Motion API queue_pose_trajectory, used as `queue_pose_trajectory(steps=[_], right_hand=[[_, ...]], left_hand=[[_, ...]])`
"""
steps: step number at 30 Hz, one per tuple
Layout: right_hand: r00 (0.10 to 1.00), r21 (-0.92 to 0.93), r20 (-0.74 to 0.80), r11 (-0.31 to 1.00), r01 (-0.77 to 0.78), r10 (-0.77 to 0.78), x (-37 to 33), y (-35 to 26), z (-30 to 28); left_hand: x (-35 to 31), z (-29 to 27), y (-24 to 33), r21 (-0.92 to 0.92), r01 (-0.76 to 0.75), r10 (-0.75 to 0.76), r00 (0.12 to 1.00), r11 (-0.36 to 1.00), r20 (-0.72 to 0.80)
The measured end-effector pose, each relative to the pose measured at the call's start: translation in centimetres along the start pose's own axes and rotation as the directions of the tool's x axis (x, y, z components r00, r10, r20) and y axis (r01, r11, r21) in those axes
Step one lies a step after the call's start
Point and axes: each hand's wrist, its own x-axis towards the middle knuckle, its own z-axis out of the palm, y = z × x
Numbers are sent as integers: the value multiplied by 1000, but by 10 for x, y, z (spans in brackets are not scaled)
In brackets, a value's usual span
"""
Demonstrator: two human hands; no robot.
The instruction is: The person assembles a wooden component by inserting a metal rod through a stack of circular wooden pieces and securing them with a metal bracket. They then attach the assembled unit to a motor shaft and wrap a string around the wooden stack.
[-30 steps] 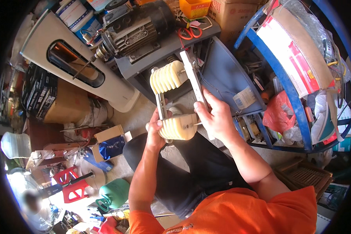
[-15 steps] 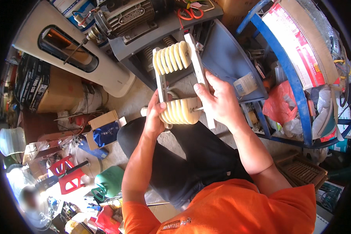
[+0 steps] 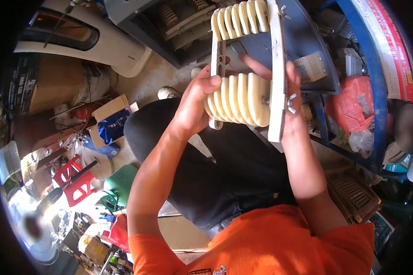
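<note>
Before me I hold a frame with two cream, ribbed rollers between pale metal bars. The upper roller (image 3: 240,20) sits near the top edge of the view, with the lower roller (image 3: 238,101) beneath it. My left hand (image 3: 193,103) is closed round the left bar, its thumb against the end of the lower roller. Behind the right bar (image 3: 277,68), my right hand (image 3: 294,126) supports the frame, partly hidden by it; one finger stretches across behind the gap. A wing nut (image 3: 291,104) sticks out of the right bar beside that hand, and another shows higher up.
A grey machine housing (image 3: 147,43) stands ahead, with a grey panel (image 3: 307,36) at its right. The blue metal rack (image 3: 378,119) on the right holds a red plastic bag (image 3: 351,103). Left lie an open carton (image 3: 110,119), a red plastic stool (image 3: 73,181) and a green container (image 3: 121,183).
The roller frame has come closer and moved right and up in view. My right hand has shifted from the front of the right bar to behind it; the view has turned slightly.
</note>
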Motion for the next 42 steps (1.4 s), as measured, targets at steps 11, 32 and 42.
queue_pose_trajectory(steps=[11, 32, 42], right_hand=[[997, 10, -54, 998, -61, 61, 25, -11, -47], [932, -477, -356, 843, -249, 74, -8, -51, -78], [926, -524, -373, 811, -261, 57, -15, -56, -76]], left_hand=[[15, -19, -8, 667, 56, 40, 991, 743, -128], [295, -162, 66, 738, 192, 354, 933, -646, 66], [293, -158, 75, 737, 231, 312, 950, -635, -29]])
